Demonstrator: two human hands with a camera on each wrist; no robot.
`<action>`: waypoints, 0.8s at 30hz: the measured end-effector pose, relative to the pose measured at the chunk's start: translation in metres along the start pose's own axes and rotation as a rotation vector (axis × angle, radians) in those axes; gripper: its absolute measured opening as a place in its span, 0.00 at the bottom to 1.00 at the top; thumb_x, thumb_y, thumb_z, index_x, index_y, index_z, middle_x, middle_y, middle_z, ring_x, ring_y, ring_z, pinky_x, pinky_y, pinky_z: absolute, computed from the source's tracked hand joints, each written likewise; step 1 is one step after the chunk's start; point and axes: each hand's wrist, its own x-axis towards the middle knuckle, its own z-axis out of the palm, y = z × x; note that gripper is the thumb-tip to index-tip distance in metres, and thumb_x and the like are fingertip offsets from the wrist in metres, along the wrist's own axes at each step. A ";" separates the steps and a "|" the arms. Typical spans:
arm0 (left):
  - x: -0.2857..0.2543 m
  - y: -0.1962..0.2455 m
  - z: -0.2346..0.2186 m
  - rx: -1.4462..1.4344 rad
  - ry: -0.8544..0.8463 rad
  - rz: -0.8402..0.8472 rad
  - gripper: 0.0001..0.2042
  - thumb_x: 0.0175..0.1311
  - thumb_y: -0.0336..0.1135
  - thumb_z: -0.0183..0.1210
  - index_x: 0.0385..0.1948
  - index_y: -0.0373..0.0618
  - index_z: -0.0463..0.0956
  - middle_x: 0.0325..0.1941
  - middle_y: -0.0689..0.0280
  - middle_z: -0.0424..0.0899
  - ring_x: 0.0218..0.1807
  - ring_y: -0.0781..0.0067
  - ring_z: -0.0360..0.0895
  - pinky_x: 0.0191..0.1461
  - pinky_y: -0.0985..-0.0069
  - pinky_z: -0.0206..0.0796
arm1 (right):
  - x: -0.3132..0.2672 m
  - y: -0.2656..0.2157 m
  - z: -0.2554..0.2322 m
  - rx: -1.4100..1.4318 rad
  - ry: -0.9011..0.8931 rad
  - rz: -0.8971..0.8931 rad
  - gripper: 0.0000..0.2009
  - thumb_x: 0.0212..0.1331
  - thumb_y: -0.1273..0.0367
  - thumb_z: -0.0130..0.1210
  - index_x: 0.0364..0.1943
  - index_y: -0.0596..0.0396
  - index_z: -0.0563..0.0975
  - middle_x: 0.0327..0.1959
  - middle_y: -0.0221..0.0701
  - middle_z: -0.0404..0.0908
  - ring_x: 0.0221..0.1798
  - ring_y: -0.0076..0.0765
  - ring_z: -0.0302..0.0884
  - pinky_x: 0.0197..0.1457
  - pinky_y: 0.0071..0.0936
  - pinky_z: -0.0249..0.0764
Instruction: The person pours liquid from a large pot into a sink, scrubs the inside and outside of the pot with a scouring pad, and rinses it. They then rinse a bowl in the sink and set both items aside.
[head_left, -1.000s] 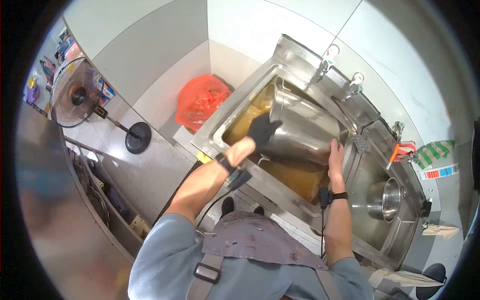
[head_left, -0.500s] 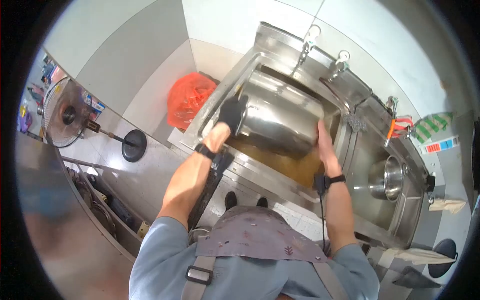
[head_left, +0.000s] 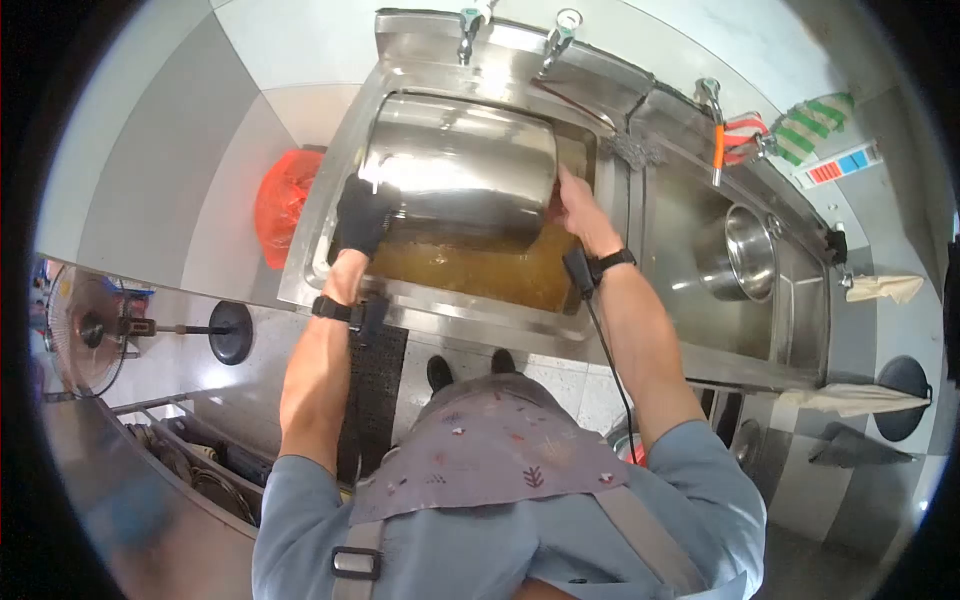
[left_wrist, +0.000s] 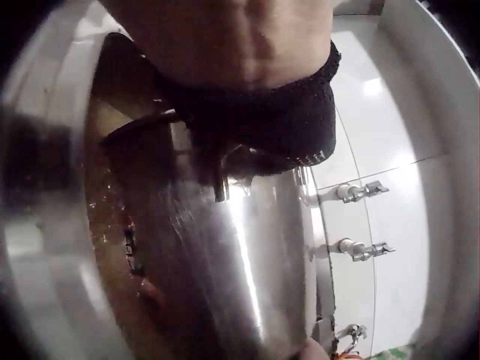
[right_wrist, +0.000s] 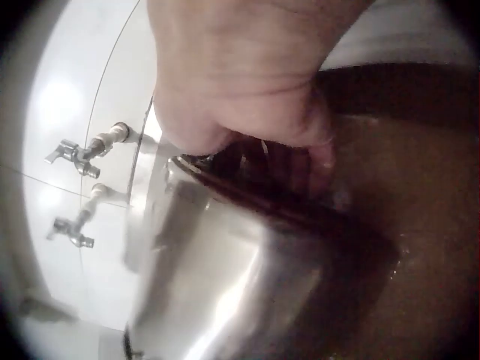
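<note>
Nearest is the sink's front rim (head_left: 470, 314), with a strip of murky water (head_left: 460, 272) behind it — the roomier side. The gloved left hand (head_left: 365, 213) is at the pot's left end, its finger closure hidden; the right hand (head_left: 582, 212) hooks its fingers over the other end. The pot (head_left: 460, 165) lies sideways in the sink, probably for rinsing — turning it calls for both ends steady. Beyond, the back edge is close, then taps (head_left: 559, 40).
</note>
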 end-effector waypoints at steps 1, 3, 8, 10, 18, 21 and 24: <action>0.003 0.006 -0.001 0.007 0.012 0.003 0.20 0.59 0.43 0.73 0.37 0.34 0.77 0.30 0.55 0.87 0.35 0.61 0.86 0.40 0.63 0.75 | 0.008 0.008 -0.004 -0.035 0.018 0.054 0.30 0.77 0.44 0.45 0.61 0.57 0.75 0.55 0.35 0.82 0.49 0.40 0.80 0.51 0.50 0.78; -0.004 0.060 -0.012 -0.143 -0.080 -0.165 0.17 0.58 0.38 0.72 0.36 0.33 0.77 0.27 0.57 0.86 0.29 0.64 0.85 0.34 0.65 0.74 | 0.010 0.011 -0.009 -0.071 0.025 0.106 0.30 0.78 0.45 0.43 0.62 0.59 0.75 0.57 0.36 0.81 0.52 0.41 0.79 0.53 0.51 0.77; -0.004 0.054 -0.015 -0.221 -0.059 -0.115 0.15 0.54 0.36 0.73 0.32 0.34 0.78 0.24 0.58 0.85 0.26 0.68 0.83 0.31 0.66 0.73 | 0.065 0.071 -0.046 0.020 -0.074 0.214 0.33 0.79 0.46 0.41 0.70 0.61 0.69 0.68 0.43 0.74 0.63 0.49 0.73 0.64 0.50 0.70; -0.007 0.059 -0.019 -0.333 -0.102 -0.154 0.13 0.53 0.33 0.72 0.33 0.34 0.79 0.24 0.61 0.84 0.26 0.71 0.82 0.30 0.68 0.72 | 0.053 0.065 -0.048 -0.061 -0.079 0.180 0.34 0.76 0.45 0.45 0.73 0.58 0.67 0.75 0.44 0.67 0.70 0.50 0.68 0.68 0.49 0.67; -0.021 0.066 -0.033 -0.599 -0.187 -0.226 0.08 0.56 0.26 0.66 0.37 0.35 0.82 0.25 0.65 0.83 0.25 0.74 0.79 0.27 0.73 0.70 | 0.051 0.051 -0.053 0.111 -0.345 0.078 0.43 0.69 0.35 0.47 0.75 0.55 0.66 0.75 0.44 0.68 0.73 0.49 0.67 0.73 0.46 0.66; -0.018 0.042 -0.033 -0.738 -0.184 -0.263 0.08 0.60 0.28 0.65 0.39 0.37 0.82 0.27 0.65 0.84 0.25 0.74 0.80 0.31 0.74 0.74 | 0.007 0.018 -0.032 0.135 -0.253 0.089 0.38 0.73 0.41 0.48 0.69 0.62 0.72 0.67 0.48 0.75 0.66 0.41 0.74 0.64 0.40 0.76; -0.020 0.018 -0.046 -0.733 -0.221 -0.276 0.08 0.61 0.28 0.63 0.40 0.37 0.82 0.28 0.66 0.84 0.29 0.71 0.82 0.37 0.71 0.79 | 0.004 0.012 -0.036 0.073 -0.218 0.208 0.39 0.73 0.38 0.45 0.76 0.52 0.64 0.76 0.42 0.65 0.74 0.44 0.65 0.74 0.46 0.64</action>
